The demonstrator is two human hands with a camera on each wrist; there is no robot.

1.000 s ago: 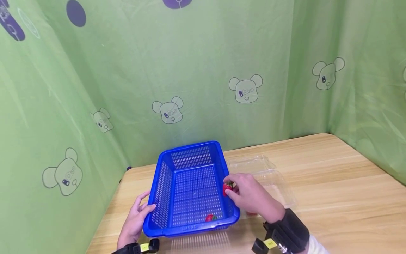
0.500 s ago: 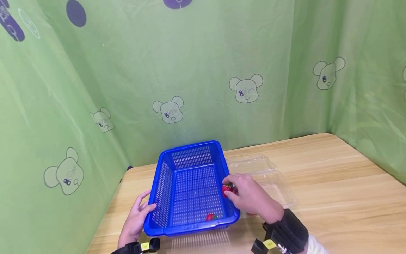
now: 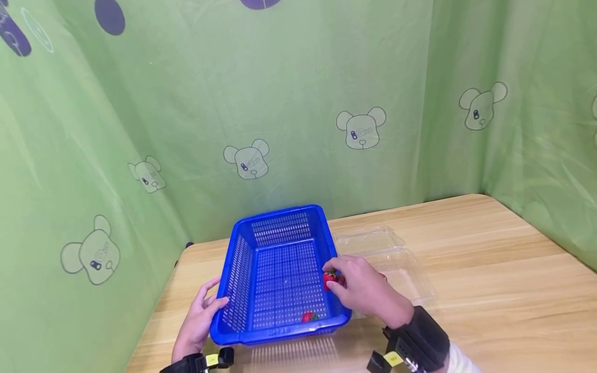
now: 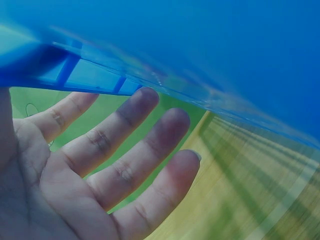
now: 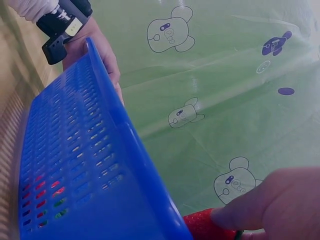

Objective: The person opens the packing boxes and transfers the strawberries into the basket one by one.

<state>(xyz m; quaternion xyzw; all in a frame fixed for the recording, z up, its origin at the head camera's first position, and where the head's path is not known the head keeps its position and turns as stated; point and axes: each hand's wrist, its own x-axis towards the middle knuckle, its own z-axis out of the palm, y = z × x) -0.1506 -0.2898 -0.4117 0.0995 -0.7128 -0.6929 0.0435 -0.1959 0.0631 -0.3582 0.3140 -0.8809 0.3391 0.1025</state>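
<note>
A blue plastic basket (image 3: 275,336) with slotted walls is held tilted over the table in the head view. My left hand (image 3: 198,318) grips its left rim, thumb over the edge; in the left wrist view the other fingers (image 4: 167,132) spread against the outside. My right hand (image 3: 361,285) pinches a red strawberry (image 3: 328,281) between thumb and fingers, just inside the right rim. In the right wrist view this strawberry (image 5: 202,226) shows beside the rim, under the thumb. Another strawberry (image 3: 308,316) lies in the basket at the front.
A clear plastic clamshell box (image 3: 408,269) lies open on the wooden table (image 3: 494,269), right of the basket. A bit of red (image 3: 383,276) shows by it, mostly behind my right hand. Green curtains (image 3: 298,93) with bear-head prints surround the table.
My right hand has moved slightly left with the strawberry, further inside the basket. The left hand and basket have stayed nearly still. A bit of red now shows above the right wrist.
</note>
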